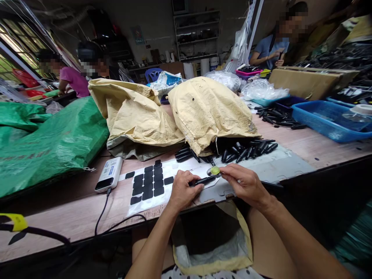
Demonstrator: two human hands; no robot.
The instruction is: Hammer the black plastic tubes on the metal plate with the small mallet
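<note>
My left hand (186, 188) is closed round one end of a black tube (206, 180) near the table's front edge. Between thumb and fingers, my right hand (245, 184) pinches a small clear piece with a yellow-green part (214, 170), held at the tube's right end. Left of my hands, black rounded squares (148, 180) sit in rows on a white sheet (171, 164). Behind my hands, many black tubes (250, 150) are piled partly under a beige sack (209, 108).
A white power bank (109, 174) with a cable lies left of the sheet. Another beige sack (139, 116) and a green sack (55, 139) stand further left. A blue tray (334, 120) is at the right. An open sack (213, 265) hangs below the edge. People sit beyond.
</note>
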